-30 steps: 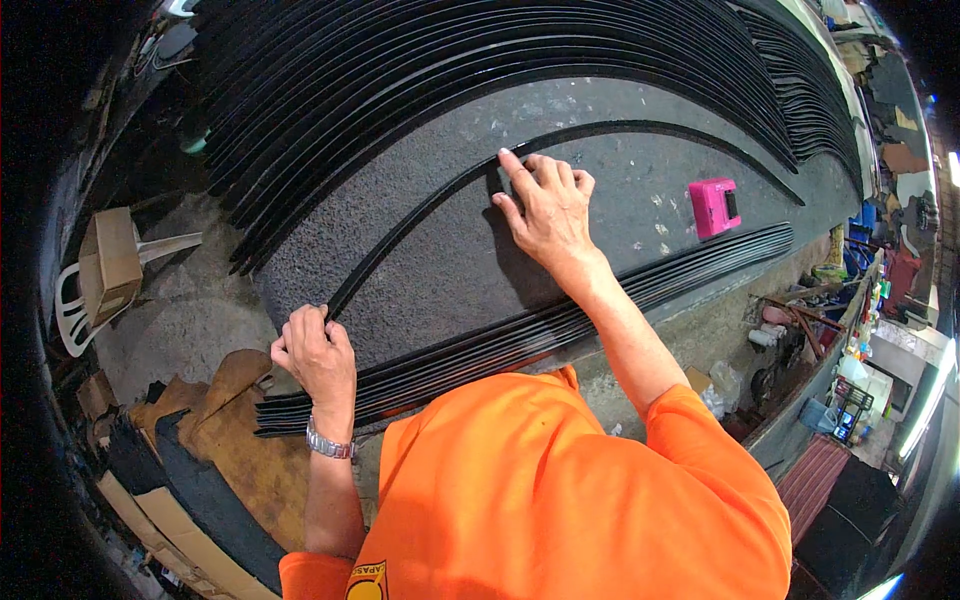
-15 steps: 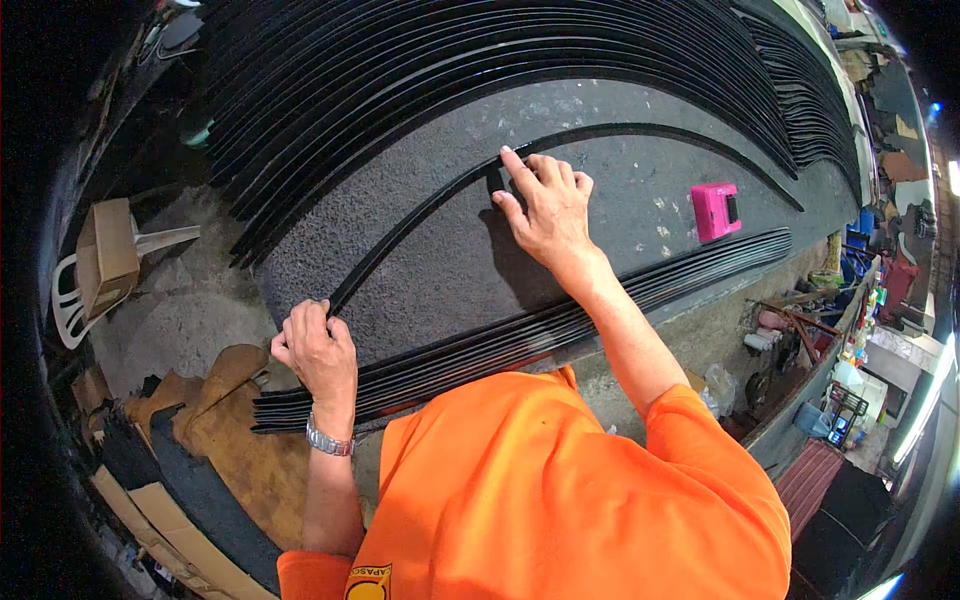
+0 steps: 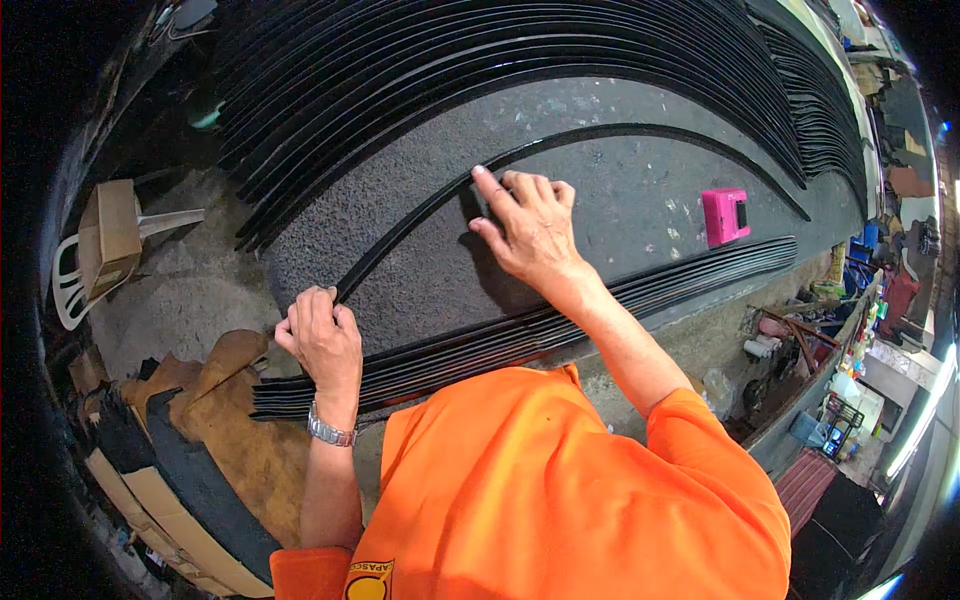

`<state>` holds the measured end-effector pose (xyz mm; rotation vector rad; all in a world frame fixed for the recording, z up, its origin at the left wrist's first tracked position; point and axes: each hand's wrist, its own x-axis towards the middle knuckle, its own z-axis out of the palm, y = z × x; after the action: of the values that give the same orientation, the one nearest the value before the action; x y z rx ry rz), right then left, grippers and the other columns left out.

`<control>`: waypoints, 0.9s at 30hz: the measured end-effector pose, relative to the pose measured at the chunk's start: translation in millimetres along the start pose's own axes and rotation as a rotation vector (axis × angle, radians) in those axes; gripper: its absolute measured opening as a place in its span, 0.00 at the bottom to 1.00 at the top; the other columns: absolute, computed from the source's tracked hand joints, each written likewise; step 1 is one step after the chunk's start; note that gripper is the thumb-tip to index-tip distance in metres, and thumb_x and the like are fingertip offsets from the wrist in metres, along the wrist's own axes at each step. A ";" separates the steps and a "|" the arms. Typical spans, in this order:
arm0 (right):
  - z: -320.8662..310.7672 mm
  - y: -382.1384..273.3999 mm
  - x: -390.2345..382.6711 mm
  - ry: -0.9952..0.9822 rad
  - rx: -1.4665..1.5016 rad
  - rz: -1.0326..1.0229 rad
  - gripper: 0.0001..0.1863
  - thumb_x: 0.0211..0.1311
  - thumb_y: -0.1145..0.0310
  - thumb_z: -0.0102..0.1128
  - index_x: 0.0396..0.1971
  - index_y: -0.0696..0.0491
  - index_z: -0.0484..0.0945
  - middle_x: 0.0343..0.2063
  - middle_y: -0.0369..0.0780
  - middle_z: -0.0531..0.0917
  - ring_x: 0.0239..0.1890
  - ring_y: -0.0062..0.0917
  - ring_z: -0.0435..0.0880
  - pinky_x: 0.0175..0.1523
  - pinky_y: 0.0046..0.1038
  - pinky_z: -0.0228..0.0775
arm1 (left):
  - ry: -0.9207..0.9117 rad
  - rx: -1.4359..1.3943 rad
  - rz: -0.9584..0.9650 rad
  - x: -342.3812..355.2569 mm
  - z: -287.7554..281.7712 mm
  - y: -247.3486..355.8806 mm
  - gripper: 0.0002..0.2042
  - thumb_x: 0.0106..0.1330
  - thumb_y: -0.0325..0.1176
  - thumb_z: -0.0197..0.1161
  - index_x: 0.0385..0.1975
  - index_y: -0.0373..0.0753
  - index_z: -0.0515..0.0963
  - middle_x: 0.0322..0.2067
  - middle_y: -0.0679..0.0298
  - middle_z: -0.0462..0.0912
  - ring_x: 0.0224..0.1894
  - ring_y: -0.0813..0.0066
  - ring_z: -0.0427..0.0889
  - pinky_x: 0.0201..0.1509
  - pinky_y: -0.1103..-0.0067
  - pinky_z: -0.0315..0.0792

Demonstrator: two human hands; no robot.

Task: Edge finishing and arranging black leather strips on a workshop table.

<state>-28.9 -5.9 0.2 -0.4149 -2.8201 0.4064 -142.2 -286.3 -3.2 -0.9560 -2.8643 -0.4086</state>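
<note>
A long, narrow black strip (image 3: 640, 129), which looks like leather or rubber, lies in an arc across the dark worktable (image 3: 620, 210). My left hand (image 3: 325, 340), with a metal watch on its wrist, pinches the strip's near left end. Farther along the strip, my right hand (image 3: 530, 225) rests its index fingertip on it. That hand's thumb stands apart and its other fingers are loosely bent, with nothing held in them. A bundle of similar strips (image 3: 680, 280) lies along the table's near edge, under my right forearm.
Many black strips (image 3: 520, 50) lie in rows at the table's far side. A pink device (image 3: 725, 217) sits on the table to the right. On the left are a white plastic chair (image 3: 70, 285) with a cardboard box (image 3: 110, 235) and brown hide-like pieces (image 3: 240, 430).
My right index fingertip has slid left along the strip, closer to my left hand. The left hand keeps its pinch on the end. The whole view has shifted slightly.
</note>
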 end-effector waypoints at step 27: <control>-17.3 24.9 -3.7 0.071 -0.115 0.090 0.29 0.60 0.57 0.67 0.61 0.47 0.75 0.47 0.38 0.78 0.50 0.31 0.75 0.54 0.40 0.57 | 0.012 -0.012 0.035 3.6 3.2 4.1 0.09 0.60 0.26 0.60 0.39 0.42 0.80 0.42 0.67 0.82 0.47 0.69 0.79 0.54 0.67 0.61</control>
<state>-14.4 19.8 7.7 -0.5697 -2.7716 0.2428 -142.6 -280.2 -4.7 -1.0004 -2.8329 -0.4271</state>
